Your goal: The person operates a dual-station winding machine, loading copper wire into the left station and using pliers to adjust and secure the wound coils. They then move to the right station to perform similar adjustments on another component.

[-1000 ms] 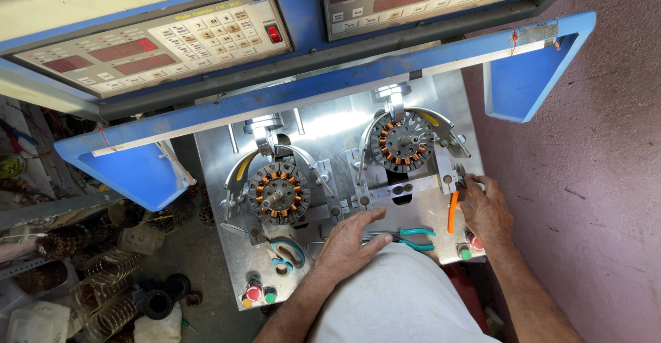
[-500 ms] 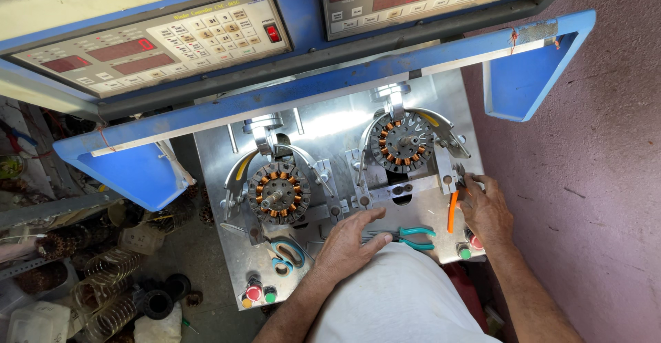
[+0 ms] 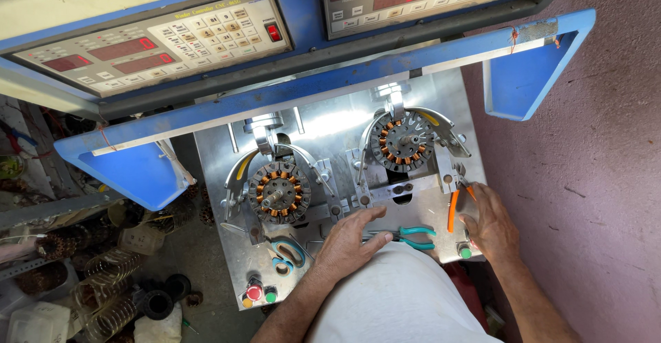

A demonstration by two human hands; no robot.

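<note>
My left hand (image 3: pixel 350 241) rests palm down on the metal plate (image 3: pixel 330 126) of the winding machine, fingers loosely spread and holding nothing; its fingertips point right, toward the teal-handled pliers (image 3: pixel 412 236) lying just beside them on the plate. My right hand (image 3: pixel 490 224) lies at the plate's right edge, fingers curled; it touches the orange-handled cutters (image 3: pixel 452 209), though I cannot tell whether it truly grips them. A green button (image 3: pixel 466 252) sits just near of this hand.

Far of my left hand stands the left coil core (image 3: pixel 279 193), a round toothed ring wound with copper wire, held in curved metal guides. The right coil core (image 3: pixel 402 141) sits farther off and to the right, between the two hands' line and the blue frame (image 3: pixel 310 85). Scissors with teal handles (image 3: pixel 286 253) lie left of my left wrist; a red button (image 3: pixel 254 292) is at the plate's near-left corner. Two control panels (image 3: pixel 148 43) with red displays stand at the far side.
</note>
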